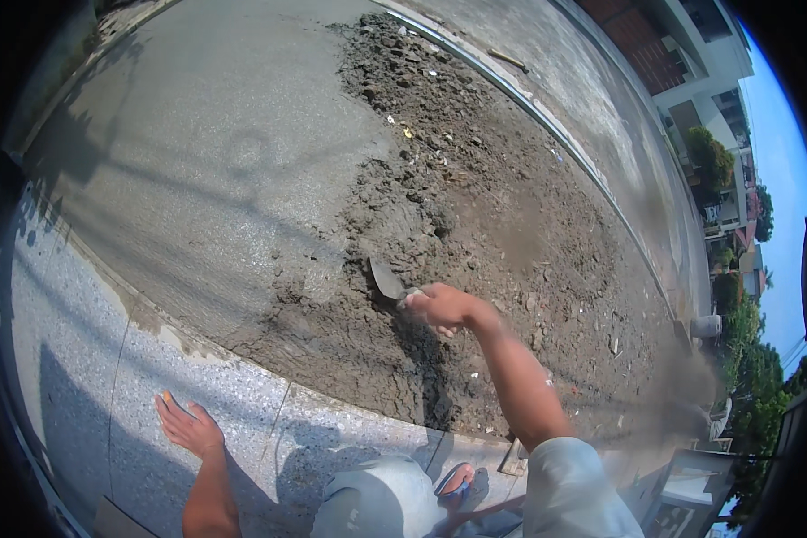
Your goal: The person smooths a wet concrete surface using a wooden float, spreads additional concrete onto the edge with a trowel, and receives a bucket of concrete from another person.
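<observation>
My right hand point(439, 308) is closed round the handle of a trowel point(386, 279). Its grey metal blade points up and left, at the rough, lumpy edge of wet concrete point(332, 354). Left and beyond the blade spreads smoother wet concrete point(233, 134), pale grey and shiny in places. My left hand point(188, 425) is open over the speckled terrazzo paving point(251, 394), its fingers stretched out and holding nothing; whether the palm touches the paving I cannot tell.
Bare brown soil point(529, 242) with stones and scraps lies to the right. A long straight form edge point(529, 103) borders it, with a stick-like tool point(508, 60) on the pavement beyond. My sandalled foot point(455, 480) rests on the paving. A pale bucket point(707, 325) stands far right.
</observation>
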Action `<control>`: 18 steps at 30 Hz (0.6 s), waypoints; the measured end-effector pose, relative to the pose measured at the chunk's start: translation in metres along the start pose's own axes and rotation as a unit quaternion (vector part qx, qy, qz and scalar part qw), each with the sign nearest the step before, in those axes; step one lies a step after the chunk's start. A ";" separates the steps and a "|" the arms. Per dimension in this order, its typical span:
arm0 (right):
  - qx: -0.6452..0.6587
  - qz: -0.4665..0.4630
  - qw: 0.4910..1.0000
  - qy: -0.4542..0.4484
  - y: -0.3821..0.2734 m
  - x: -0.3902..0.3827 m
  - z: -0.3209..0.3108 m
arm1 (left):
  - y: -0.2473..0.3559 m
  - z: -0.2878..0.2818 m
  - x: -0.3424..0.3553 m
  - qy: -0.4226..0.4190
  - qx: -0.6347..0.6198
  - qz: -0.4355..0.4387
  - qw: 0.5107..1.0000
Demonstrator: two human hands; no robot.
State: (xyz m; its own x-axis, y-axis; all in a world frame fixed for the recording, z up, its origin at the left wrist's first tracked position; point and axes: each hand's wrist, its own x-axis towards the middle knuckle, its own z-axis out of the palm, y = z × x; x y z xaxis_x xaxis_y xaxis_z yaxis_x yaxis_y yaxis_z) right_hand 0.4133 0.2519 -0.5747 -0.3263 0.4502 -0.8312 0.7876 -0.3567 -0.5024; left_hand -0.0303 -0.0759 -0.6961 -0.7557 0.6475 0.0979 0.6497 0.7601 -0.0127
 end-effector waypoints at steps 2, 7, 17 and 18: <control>0.143 0.062 0.981 0.116 0.032 -0.039 0.016 | 0.001 0.001 0.001 0.000 0.014 -0.005 1.000; 0.611 0.178 0.672 0.379 0.078 -0.054 0.126 | -0.002 0.008 -0.002 0.000 0.010 -0.009 1.000; 0.580 -0.024 0.800 0.150 -0.015 0.071 0.076 | -0.004 0.008 -0.002 0.010 0.004 0.009 1.000; 0.580 -0.014 0.799 0.156 -0.018 0.060 0.072 | -0.003 0.007 -0.002 0.004 0.006 0.003 1.000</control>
State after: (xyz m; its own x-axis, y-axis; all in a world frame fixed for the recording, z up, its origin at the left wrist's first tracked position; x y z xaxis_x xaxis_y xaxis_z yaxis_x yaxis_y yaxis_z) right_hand 0.3425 0.2265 -0.6325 -0.0463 0.5895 -0.8065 -0.2922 -0.7800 -0.5534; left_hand -0.0313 -0.0792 -0.7030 -0.7505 0.6524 0.1058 0.6539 0.7562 -0.0245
